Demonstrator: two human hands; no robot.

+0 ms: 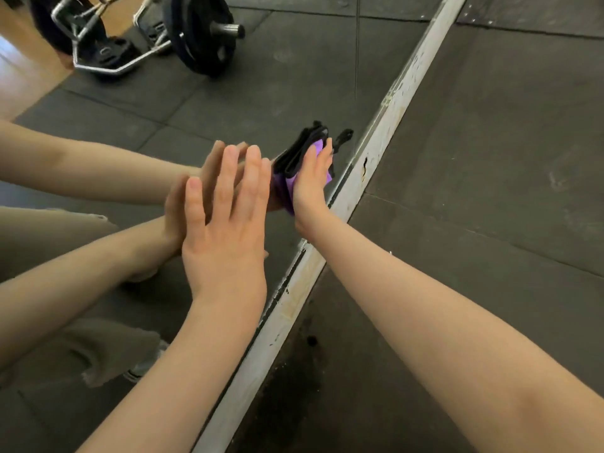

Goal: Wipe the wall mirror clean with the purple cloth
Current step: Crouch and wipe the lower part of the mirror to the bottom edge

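The wall mirror [261, 93] fills the left of the view, with its white lower frame [376, 152] running diagonally. My right hand [312, 184] lies flat with straight fingers and presses the purple cloth [291, 191] against the glass close to the frame. Only the cloth's edges show around the palm, beside its dark reflection. My left hand [228, 230] rests flat on the glass to the left, fingers straight and spread, meeting its own reflection.
Dark rubber floor mats [490, 158] lie to the right of the frame. Reflected in the mirror are a barbell with black weight plates [199, 31], a metal hex bar [98, 57], a strip of wooden floor [19, 76] and a person's legs in beige trousers.
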